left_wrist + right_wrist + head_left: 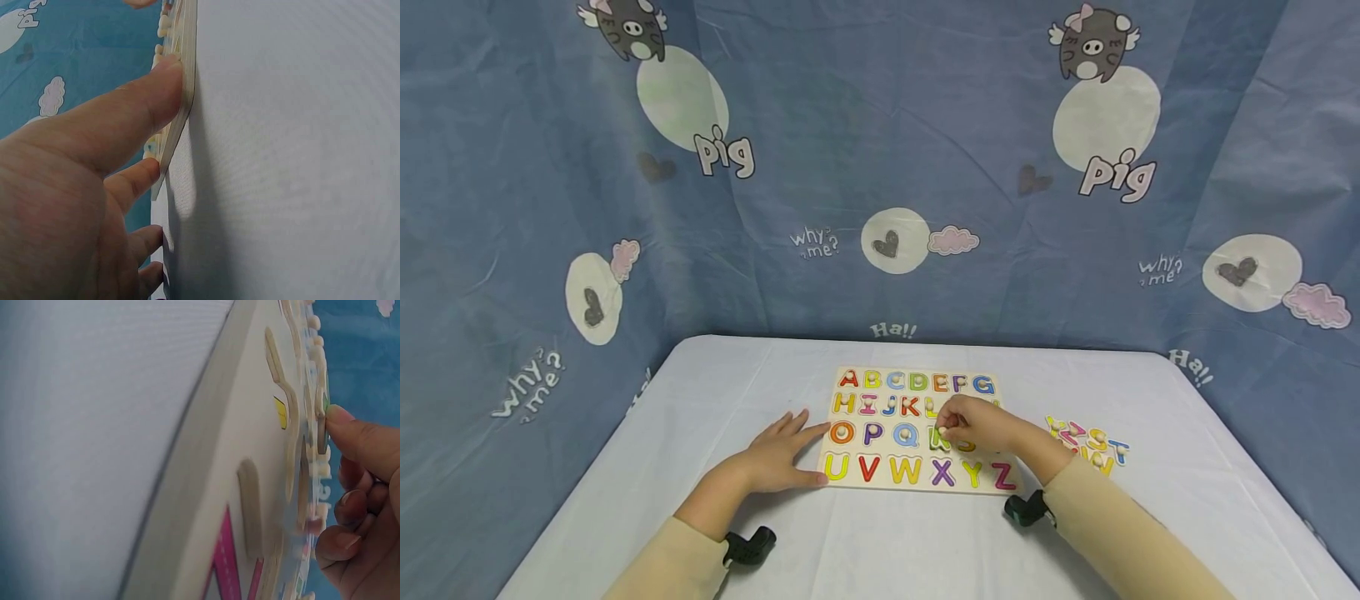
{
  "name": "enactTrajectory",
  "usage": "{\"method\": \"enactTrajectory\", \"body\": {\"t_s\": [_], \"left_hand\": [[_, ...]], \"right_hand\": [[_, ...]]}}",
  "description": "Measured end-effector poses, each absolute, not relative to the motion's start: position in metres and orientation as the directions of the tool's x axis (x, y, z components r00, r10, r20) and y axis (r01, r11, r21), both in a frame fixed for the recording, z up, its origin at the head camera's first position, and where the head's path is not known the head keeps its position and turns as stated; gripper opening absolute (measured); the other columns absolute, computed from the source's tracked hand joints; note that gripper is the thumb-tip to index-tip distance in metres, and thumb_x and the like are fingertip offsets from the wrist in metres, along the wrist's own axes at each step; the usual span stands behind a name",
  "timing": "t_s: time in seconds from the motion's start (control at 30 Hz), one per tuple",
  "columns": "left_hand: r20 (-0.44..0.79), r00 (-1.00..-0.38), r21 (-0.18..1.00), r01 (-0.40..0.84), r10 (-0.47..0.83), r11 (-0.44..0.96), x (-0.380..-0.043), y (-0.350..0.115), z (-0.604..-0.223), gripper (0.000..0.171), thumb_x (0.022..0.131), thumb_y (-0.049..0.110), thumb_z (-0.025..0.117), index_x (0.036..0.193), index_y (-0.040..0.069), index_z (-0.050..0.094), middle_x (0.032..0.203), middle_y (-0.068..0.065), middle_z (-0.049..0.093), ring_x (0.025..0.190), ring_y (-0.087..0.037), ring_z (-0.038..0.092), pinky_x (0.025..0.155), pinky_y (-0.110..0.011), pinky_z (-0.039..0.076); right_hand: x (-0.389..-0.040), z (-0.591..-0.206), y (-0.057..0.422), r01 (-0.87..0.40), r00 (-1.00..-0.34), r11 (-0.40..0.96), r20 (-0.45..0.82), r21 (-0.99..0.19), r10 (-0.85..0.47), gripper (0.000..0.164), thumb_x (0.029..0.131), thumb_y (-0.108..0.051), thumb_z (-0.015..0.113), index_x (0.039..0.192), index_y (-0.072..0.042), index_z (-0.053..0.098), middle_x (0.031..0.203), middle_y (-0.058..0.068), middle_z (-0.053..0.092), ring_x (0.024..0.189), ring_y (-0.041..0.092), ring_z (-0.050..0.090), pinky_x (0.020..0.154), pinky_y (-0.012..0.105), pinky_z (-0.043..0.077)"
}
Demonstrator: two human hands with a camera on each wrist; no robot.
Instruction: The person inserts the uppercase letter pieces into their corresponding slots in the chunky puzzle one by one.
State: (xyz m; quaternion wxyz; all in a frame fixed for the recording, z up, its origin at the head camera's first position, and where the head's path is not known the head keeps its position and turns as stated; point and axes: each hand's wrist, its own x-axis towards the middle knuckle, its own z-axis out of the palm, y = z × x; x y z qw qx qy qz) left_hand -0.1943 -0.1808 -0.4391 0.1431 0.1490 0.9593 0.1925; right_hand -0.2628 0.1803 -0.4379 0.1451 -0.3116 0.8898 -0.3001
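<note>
A wooden alphabet puzzle board (917,490) lies on the white table with coloured letters in rows. My left hand (778,457) rests at its left side, fingers spread, with thumb and index finger touching the edge. In the left wrist view the thumb (134,103) presses against the board's edge. My right hand (979,423) is over the third row and pinches a green letter R piece (936,440) at its place, between Q and S. The right wrist view shows the thumb (359,434) on this piece, the other fingers curled below. The hand hides several letters behind it.
Several loose letter pieces (1097,439), with S, T and W among them, lie in a pile right of the board, partly behind the right forearm. White tablecloth (760,375) surrounds the board. A blue curtain (925,167) with pig prints hangs behind the table.
</note>
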Motion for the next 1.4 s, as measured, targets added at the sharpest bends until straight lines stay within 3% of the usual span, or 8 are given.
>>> {"method": "enactTrajectory", "body": {"t_s": [0.2,0.43,0.67,1.0,1.4], "left_hand": [[-0.217,-0.916,0.406,0.229,0.337,0.885,-0.193,-0.181,-0.439,0.091,0.079,0.058,0.076,0.153,0.018,0.043,0.162,-0.023,0.023,0.149,-0.047,0.012,0.116,-0.067,0.014],[-0.212,-0.918,0.414,0.226,0.335,0.882,-0.192,-0.18,-0.438,0.091,0.078,0.057,0.077,0.153,0.018,0.043,0.162,-0.023,0.023,0.149,-0.047,0.013,0.116,-0.067,0.014],[-0.222,-0.918,0.412,0.219,0.33,0.884,-0.195,-0.182,-0.442,0.091,0.079,0.059,0.076,0.153,0.02,0.042,0.163,-0.021,0.022,0.15,-0.046,0.011,0.117,-0.066,0.013],[-0.219,-0.917,0.416,0.22,0.332,0.882,-0.196,-0.182,-0.442,0.091,0.079,0.059,0.076,0.154,0.02,0.042,0.163,-0.021,0.022,0.15,-0.046,0.011,0.116,-0.067,0.013],[-0.222,-0.918,0.417,0.216,0.329,0.883,-0.196,-0.182,-0.442,0.092,0.078,0.06,0.076,0.154,0.02,0.042,0.163,-0.021,0.022,0.15,-0.046,0.011,0.116,-0.068,0.014]], "right_hand": [[-0.262,-0.439,0.172,-0.476,-0.769,0.653,-0.082,-0.59,-0.634,0.005,0.096,-0.014,0.068,0.095,-0.01,0.066,0.086,-0.003,0.054,0.077,0.012,0.05,0.067,0.026,0.045],[-0.259,-0.438,0.164,-0.492,-0.796,0.711,-0.07,-0.503,-0.601,0.006,0.094,-0.011,0.071,0.093,-0.016,0.067,0.089,-0.007,0.054,0.083,0.01,0.052,0.08,0.031,0.049],[-0.256,-0.437,0.162,-0.475,-0.82,0.741,-0.067,-0.475,-0.568,0.008,0.093,-0.011,0.073,0.092,-0.018,0.068,0.088,-0.008,0.054,0.083,0.011,0.052,0.081,0.033,0.05],[-0.242,-0.418,0.178,-0.423,-0.861,0.76,-0.043,-0.494,-0.507,0.012,0.092,-0.014,0.073,0.103,-0.015,0.068,0.093,-0.004,0.055,0.085,0.015,0.05,0.079,0.035,0.047],[-0.227,-0.393,0.231,-0.392,-0.904,0.765,0.061,-0.511,-0.423,0.015,0.093,-0.016,0.072,0.106,-0.009,0.07,0.088,-0.001,0.051,0.077,0.017,0.045,0.064,0.03,0.042]]}}
